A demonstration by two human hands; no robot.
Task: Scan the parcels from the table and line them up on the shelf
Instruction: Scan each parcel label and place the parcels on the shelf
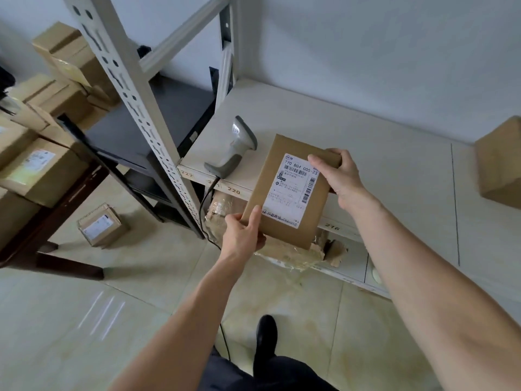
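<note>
I hold a flat brown cardboard parcel (270, 193) with a white shipping label facing up, over the front edge of the white shelf (380, 176). My left hand (244, 235) grips its near left corner, thumb on top. My right hand (338, 176) grips its far right corner. A grey handheld barcode scanner (235, 148) lies on the shelf just left of the parcel, its black cable hanging over the edge. Another brown parcel (499, 162) sits on the shelf at the far right.
A dark wooden table (70, 201) at the left carries several cardboard parcels (42, 170). A small box (101, 224) lies on the tiled floor. A grey metal rack upright (135, 108) stands between table and shelf. Torn, taped packages (284, 249) fill the lower shelf.
</note>
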